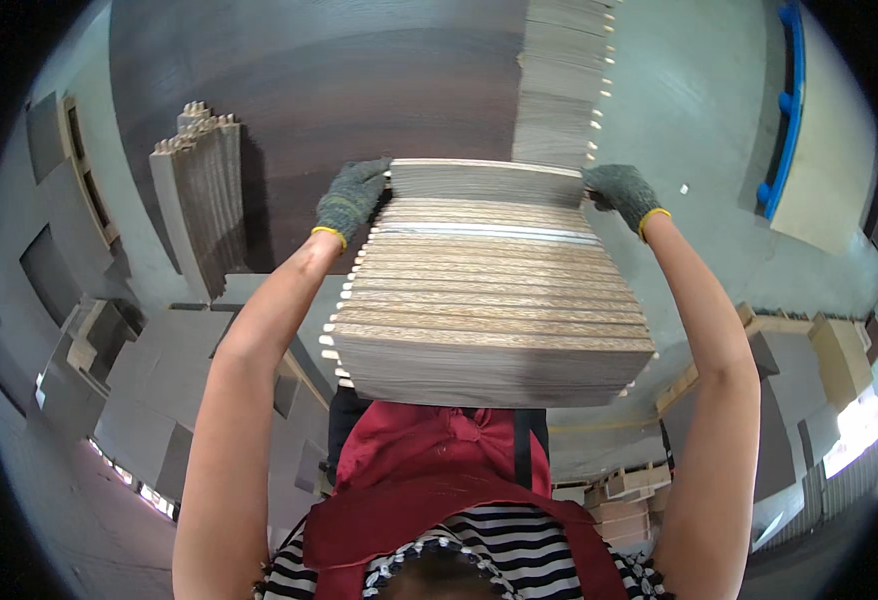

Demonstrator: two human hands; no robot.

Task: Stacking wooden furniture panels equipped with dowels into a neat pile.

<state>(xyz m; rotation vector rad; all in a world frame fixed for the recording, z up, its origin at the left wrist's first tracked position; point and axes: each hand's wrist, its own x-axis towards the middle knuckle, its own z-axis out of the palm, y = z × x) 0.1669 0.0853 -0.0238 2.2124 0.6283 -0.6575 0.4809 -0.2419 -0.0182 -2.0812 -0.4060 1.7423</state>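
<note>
Right in front of me stands a row of grey wood-grain boards (pixel 489 375) on edge, packed face to face. Their pale raw edges face up, and light wooden dowels stick out of the ends. At the far end of the row, one board (pixel 484 182) leans with its grey face showing. My left hand (pixel 352 198), in a dark grey knit glove with a yellow cuff, grips its left end. My right hand (pixel 623 195), gloved the same way, is closed at its right end. The fingertips of both hands are partly hidden.
A dark brown tabletop (pixel 359 80) lies beyond the row. More dowelled boards (pixel 561 90) lie along its right side, and an upright bundle of boards (pixel 199 190) stands at the left. A blue rail (pixel 792 110) edges a pale panel at far right. Cardboard-coloured stacks (pixel 159 375) stand on the floor.
</note>
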